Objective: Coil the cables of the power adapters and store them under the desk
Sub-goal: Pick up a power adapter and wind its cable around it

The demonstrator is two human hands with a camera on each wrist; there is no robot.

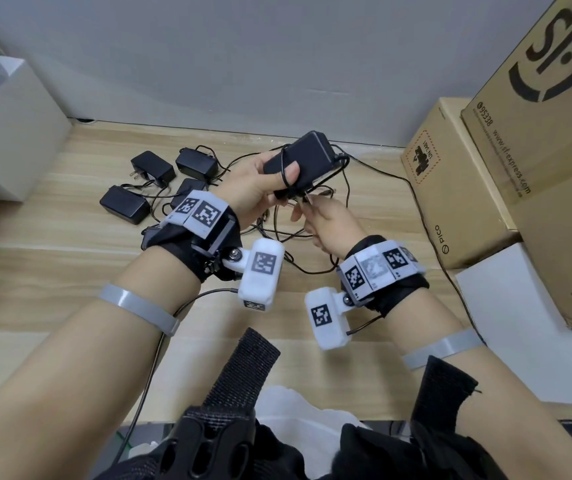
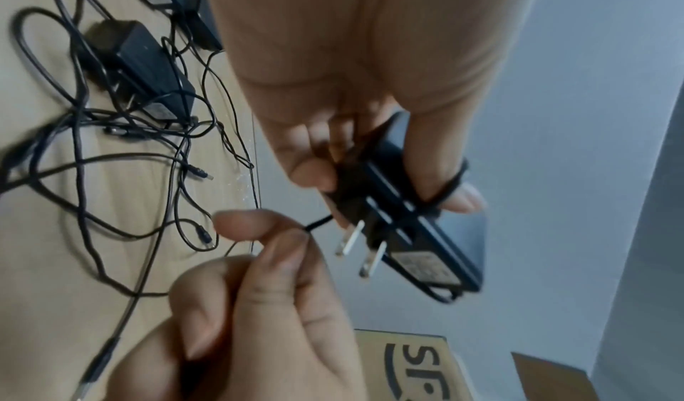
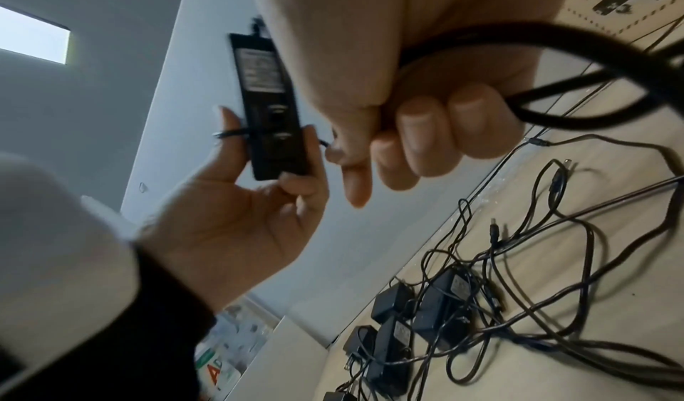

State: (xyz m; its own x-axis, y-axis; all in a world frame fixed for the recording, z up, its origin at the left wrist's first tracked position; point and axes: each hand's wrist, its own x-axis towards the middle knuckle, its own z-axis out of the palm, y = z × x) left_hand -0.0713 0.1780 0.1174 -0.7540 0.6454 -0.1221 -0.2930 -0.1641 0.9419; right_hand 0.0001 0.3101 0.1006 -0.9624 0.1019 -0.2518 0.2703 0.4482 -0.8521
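The power adapter [image 1: 296, 161] sits in my left hand [image 1: 253, 188], lifted clear of the desk [image 1: 70, 271], with its cable [image 2: 449, 186] already looped across the body and over my thumb. My left fingers curl around one end of the block, thumb pressed on its top face, so the long axis runs away from my palm toward the wall; in the left wrist view the two plug prongs [image 2: 361, 251] stick out of the underside, toward my right hand [image 1: 326, 220]. That hand is just beside the adapter, on the near side, thumb and forefinger pinching the thin cable where it leaves the wrap, the other fingers curled around the slack. From that pinch the loose cable drops to the desk below the adapter. I judge that the next turn has to cross the short way round the block, so my right hand must carry the cable over the top and back underneath while my left holds the block steady. The other adapters [image 1: 153, 169] lie on the desk to the left of the held one, cables tangled.
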